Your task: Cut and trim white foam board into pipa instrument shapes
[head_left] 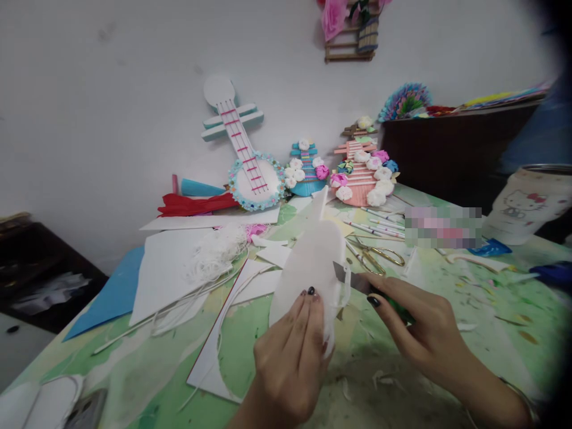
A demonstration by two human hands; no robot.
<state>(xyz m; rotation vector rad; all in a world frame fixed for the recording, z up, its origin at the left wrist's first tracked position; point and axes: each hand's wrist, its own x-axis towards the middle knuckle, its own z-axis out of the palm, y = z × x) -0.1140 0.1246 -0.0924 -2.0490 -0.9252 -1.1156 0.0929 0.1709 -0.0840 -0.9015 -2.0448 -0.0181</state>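
My left hand (292,351) grips a white pear-shaped foam board piece (308,256) with a narrow neck, fingers laid over its face. The piece stands tilted above the table, its neck pointing away from me. In my right hand (424,322) is a utility knife (353,279), its blade at the right edge of the foam piece. A thin curled strip of white foam (347,286) hangs from that edge beside the blade. The knife's handle is mostly hidden by my fingers.
Gold-handled scissors (379,253) and several thin sticks (373,229) lie beyond the knife. Foam offcuts (214,339) and tangled white cord (214,256) are on the left. Decorated model lutes (257,179) lean on the wall. A tumbler (527,205) stands at the right.
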